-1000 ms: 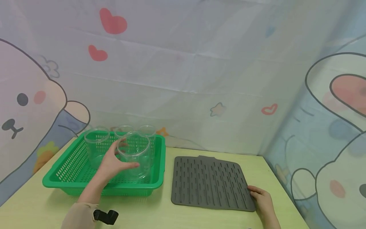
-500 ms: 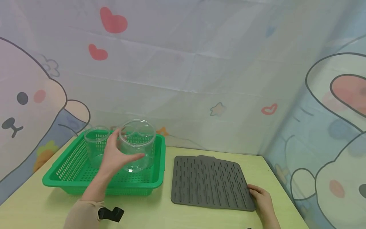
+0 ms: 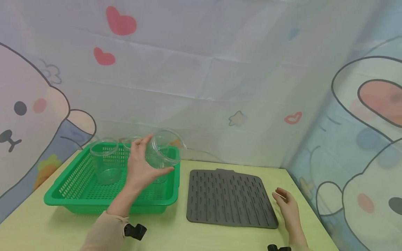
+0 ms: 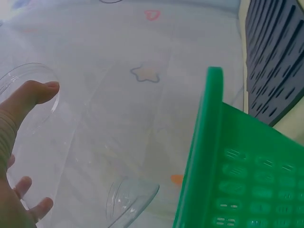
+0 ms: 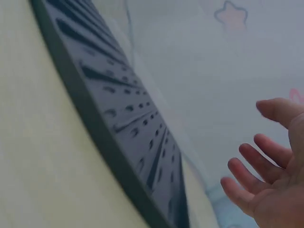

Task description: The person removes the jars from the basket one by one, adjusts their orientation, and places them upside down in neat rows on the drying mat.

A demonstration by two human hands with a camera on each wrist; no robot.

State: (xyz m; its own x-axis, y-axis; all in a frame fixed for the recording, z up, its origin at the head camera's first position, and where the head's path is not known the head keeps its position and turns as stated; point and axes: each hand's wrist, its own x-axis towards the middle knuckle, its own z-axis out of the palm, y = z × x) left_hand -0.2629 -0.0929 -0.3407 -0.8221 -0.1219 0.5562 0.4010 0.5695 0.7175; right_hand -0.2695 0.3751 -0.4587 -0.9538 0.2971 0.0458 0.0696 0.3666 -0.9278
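My left hand (image 3: 141,170) grips a clear cylindrical jar (image 3: 168,144) by its side, thumb and fingers spread round it. The jar hangs tilted above the back right of a green slotted basket (image 3: 113,202). Another clear jar (image 3: 108,176) stands upright at the basket's left. Two more rise at its back, one clear jar (image 3: 132,139) partly behind my fingers. In the left wrist view, the thumb lies across the held jar (image 4: 40,109). My right hand (image 3: 289,209) hovers beside the right edge of a grey slotted mat (image 3: 230,198), fingers loosely bent and holding nothing.
The basket and mat lie side by side on a pale yellow table (image 3: 194,237), with a narrow gap between them. A printed cloth backdrop (image 3: 201,80) rises behind the table and along both sides.
My left hand has lifted the jar from within the basket, moved it up and right, and tipped it. My right hand has left the mat's edge and risen slightly.
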